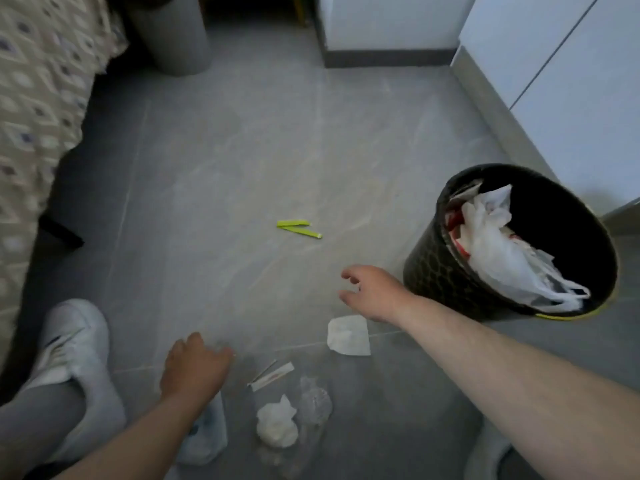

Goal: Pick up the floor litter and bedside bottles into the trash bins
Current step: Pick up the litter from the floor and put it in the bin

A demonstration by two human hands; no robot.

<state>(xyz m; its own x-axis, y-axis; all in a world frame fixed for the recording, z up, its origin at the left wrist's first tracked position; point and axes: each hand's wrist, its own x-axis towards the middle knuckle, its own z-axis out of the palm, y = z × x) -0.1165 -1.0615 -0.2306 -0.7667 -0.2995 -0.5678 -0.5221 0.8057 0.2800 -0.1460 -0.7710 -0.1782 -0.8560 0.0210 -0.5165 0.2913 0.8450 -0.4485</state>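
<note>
Right hand (370,292): stretched out low over the floor (225,150), fingers spread and loosely bent, gripping nothing; just left of the black bin.
Left hand (195,363): back turned to the camera, fingers bent down toward the floor, palm hidden; cannot tell whether anything is held.
Black bin (436,268): upright at right, patterned wall, yellow base edge; white plastic film and red-and-white scraps inside.
Green strips (299,228): two, lying in a narrow V on bare floor, well ahead of both hands, left of the black bin.
Paper (348,336): flat white square on the floor, close by the right wrist, on the near side.
Wrapper (272,374): long thin white strip, lying slantwise between left hand and paper.
Tissue (277,424): crumpled white ball, nearer than the wrapper.
Plastic (313,401): clear crumpled piece against the tissue's right side.
Bag (207,434): pale, blurred, partly under the left forearm.
Grey bin (173,36): far off at top left, beside the bed cover (34,98).
Shoe (72,344): white, at lower left, on a grey-trousered leg.
Cabinet (571,81): white, along the right side, behind the black bin.
</note>
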